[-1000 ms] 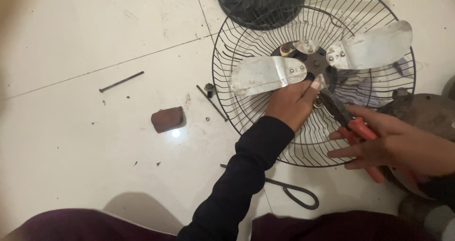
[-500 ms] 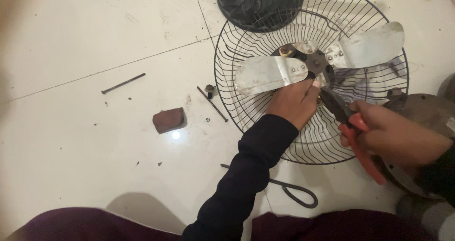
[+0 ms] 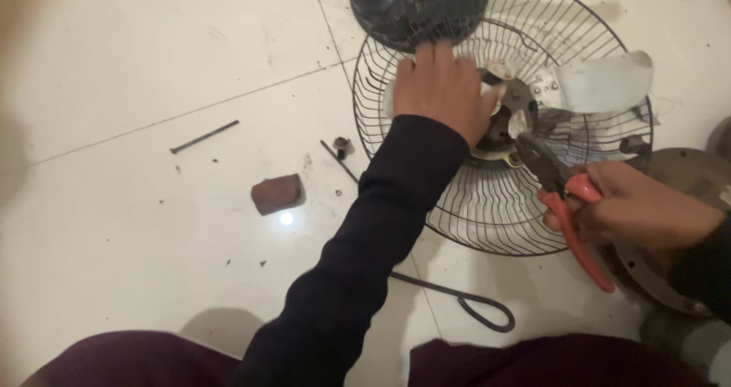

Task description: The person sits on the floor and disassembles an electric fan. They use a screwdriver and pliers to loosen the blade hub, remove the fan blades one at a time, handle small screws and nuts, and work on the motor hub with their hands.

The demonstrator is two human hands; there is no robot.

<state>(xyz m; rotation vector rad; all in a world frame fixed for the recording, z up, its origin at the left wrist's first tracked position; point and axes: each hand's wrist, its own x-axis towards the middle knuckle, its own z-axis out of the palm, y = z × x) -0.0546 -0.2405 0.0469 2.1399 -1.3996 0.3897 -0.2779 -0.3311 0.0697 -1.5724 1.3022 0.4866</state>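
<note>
A round wire fan guard [image 3: 487, 219] lies on the white tile floor with a metal fan blade [image 3: 605, 82] and hub inside it. My left hand [image 3: 442, 90], in a dark sleeve, presses down on the left blade next to the hub, covering most of it. My right hand [image 3: 640, 208] grips red-handled pliers [image 3: 567, 204], whose dark jaws point at the hub in the middle of the guard.
A dark round fan cover [image 3: 419, 2] lies at the guard's far edge. A reddish block [image 3: 276, 193], a thin dark rod [image 3: 204, 136], small screws [image 3: 340, 145] and a looped metal bar [image 3: 472, 303] lie on the floor. A grey round base [image 3: 685, 174] sits at right.
My left hand has slid up from the hub's lower side onto the left blade. My right hand has shifted its grip and the pliers now point at the hub.
</note>
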